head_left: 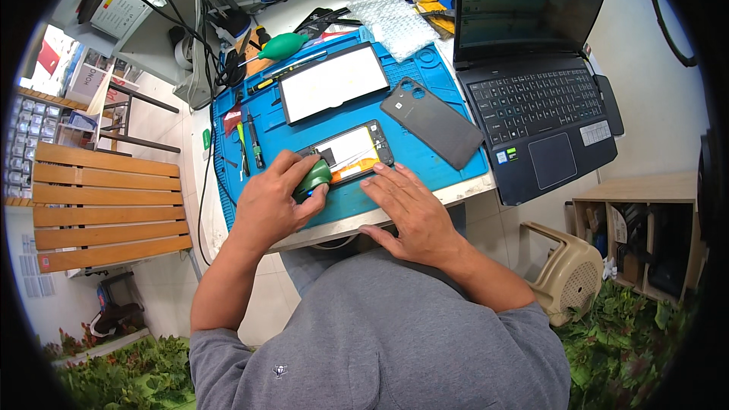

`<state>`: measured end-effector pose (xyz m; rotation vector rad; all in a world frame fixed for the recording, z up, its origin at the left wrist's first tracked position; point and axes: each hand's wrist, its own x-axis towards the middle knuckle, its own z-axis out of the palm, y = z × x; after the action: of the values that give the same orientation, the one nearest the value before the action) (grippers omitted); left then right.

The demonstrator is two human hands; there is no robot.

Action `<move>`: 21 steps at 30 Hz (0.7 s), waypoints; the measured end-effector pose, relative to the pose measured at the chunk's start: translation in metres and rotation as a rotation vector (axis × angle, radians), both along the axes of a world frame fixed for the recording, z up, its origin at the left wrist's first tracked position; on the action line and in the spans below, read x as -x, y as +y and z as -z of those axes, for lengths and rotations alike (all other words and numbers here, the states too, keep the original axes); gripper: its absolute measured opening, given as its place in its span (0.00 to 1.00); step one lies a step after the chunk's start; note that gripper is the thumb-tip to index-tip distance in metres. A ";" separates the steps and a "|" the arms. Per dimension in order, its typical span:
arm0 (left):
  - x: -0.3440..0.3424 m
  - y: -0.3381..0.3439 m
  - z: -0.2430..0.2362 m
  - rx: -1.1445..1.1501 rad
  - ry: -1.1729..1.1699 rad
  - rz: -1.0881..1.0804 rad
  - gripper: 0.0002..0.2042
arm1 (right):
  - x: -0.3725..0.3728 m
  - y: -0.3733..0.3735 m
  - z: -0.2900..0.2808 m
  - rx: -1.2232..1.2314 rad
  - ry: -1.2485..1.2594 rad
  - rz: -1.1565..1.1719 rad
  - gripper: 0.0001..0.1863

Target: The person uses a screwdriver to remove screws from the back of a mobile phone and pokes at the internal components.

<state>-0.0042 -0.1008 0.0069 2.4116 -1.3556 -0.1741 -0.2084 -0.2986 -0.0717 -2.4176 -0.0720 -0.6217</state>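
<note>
An opened phone (354, 149) lies on the blue work mat (304, 216), its white battery area and an orange strip bared. My left hand (275, 196) is closed around a rounded green object (313, 180) at the phone's left end; its exact kind is partly hidden by my fingers. My right hand (410, 209) has its fingers stretched out and holds nothing, the fingertips resting by the phone's near right corner. To the right of the phone lies a dark grey phone back cover (433, 123) with camera holes.
Behind the phone lies a white panel with a black frame (334, 83). Screwdrivers (254, 140) lie at the left, a green blower bulb (284, 46) farther back. An open laptop (535, 99) stands at the right, bubble wrap (391, 21) beside it. Black cables (205, 91) hang down the left side.
</note>
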 end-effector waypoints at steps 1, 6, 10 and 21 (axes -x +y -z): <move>0.000 0.000 0.000 -0.002 -0.001 -0.004 0.21 | 0.000 0.000 0.000 0.000 -0.001 -0.001 0.40; -0.003 -0.003 0.002 -0.006 -0.010 -0.014 0.21 | 0.000 0.000 0.001 -0.005 -0.001 -0.004 0.40; -0.004 -0.007 0.002 0.014 -0.014 -0.034 0.21 | 0.000 0.000 0.001 -0.008 -0.006 -0.005 0.40; 0.005 0.001 0.003 0.065 -0.019 0.024 0.21 | 0.000 0.000 0.000 0.006 -0.007 0.000 0.40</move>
<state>-0.0095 -0.0998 0.0039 2.3506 -1.3773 -0.1121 -0.2081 -0.2989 -0.0712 -2.4219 -0.0764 -0.6307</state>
